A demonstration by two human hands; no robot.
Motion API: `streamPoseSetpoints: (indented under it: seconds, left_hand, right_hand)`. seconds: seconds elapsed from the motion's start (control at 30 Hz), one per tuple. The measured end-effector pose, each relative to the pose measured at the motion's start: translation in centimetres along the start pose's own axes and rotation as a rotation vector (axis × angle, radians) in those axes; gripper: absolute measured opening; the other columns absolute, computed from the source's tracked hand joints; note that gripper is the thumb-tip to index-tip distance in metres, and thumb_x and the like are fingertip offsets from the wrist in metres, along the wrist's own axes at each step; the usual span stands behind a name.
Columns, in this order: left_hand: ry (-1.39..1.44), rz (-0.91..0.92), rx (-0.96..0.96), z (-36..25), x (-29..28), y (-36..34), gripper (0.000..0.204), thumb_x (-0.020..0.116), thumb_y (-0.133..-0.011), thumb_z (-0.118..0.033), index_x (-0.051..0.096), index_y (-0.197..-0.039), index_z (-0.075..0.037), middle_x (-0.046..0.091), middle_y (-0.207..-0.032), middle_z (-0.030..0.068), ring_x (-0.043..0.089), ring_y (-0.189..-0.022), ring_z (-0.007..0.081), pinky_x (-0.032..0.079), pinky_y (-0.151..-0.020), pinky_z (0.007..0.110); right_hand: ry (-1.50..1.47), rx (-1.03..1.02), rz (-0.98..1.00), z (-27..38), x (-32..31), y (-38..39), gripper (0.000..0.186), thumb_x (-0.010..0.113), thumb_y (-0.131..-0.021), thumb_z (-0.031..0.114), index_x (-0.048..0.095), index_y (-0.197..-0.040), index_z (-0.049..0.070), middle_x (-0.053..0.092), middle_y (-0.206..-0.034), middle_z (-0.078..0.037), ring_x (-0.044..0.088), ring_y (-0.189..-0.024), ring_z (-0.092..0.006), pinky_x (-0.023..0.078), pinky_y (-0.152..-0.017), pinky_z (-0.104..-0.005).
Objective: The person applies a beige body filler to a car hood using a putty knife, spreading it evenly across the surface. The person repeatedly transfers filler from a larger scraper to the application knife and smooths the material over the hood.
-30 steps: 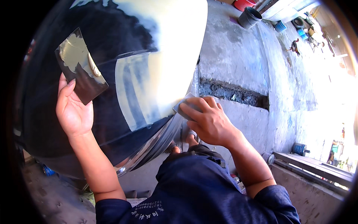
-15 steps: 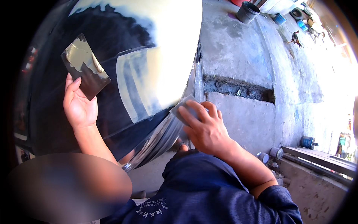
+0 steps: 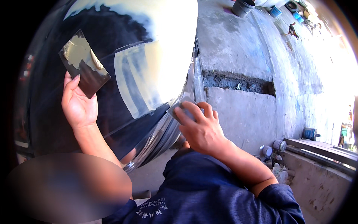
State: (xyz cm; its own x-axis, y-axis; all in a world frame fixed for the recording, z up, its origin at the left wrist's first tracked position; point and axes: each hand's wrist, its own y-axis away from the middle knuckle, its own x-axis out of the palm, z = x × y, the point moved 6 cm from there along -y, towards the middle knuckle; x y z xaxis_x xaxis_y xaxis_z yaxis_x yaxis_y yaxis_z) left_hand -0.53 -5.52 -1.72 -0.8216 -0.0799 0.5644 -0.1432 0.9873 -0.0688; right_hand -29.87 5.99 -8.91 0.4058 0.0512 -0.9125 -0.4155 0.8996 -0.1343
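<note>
My left hand grips a dark rectangular board raised over the black panel, with a cream paste piled and smeared on its upper part. My right hand has its fingers bent over a grey flat spreader at the panel's right edge, by the lower corner of a pale filler patch. The patch is streaked on the dark curved vehicle panel, which has a larger whitish area along its top.
Right of the vehicle is a concrete floor with a rough trench. A black bucket, blue tins and a rooster are farther off. More tins sit beside a low ledge at lower right.
The view has shifted, raising the patch and floor in the frame. My right hand with the spreader has moved slightly down along the panel edge. My left hand still holds the board aloft.
</note>
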Motion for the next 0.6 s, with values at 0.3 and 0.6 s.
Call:
streamPoseSetpoints:
  seconds: [0.3,0.6]
  left_hand:
    - [0.007,0.039,-0.016,0.3,0.5,0.1,0.042,0.051,-0.091,-0.007,0.050,-0.133,-0.001,0.062,-0.125,0.0106,0.057,-0.120,0.0231,0.041,-0.106,0.040]
    - [-0.030,0.017,0.000,0.2,0.2,0.2,0.041,0.051,-0.091,-0.007,0.051,-0.132,-0.001,0.062,-0.124,0.0101,0.059,-0.116,0.0223,0.043,-0.104,0.039]
  right_hand:
    - [-0.008,0.033,-0.031,1.4,0.9,-0.3,0.053,0.068,-0.082,0.020,0.054,-0.132,0.015,0.045,-0.135,-0.010,0.043,-0.114,-0.0381,0.044,-0.091,-0.0505]
    - [-0.075,0.095,-0.060,3.0,0.3,-1.0,0.052,0.068,-0.083,0.020,0.055,-0.133,0.015,0.046,-0.133,-0.009,0.045,-0.112,-0.0369,0.044,-0.092,-0.0493]
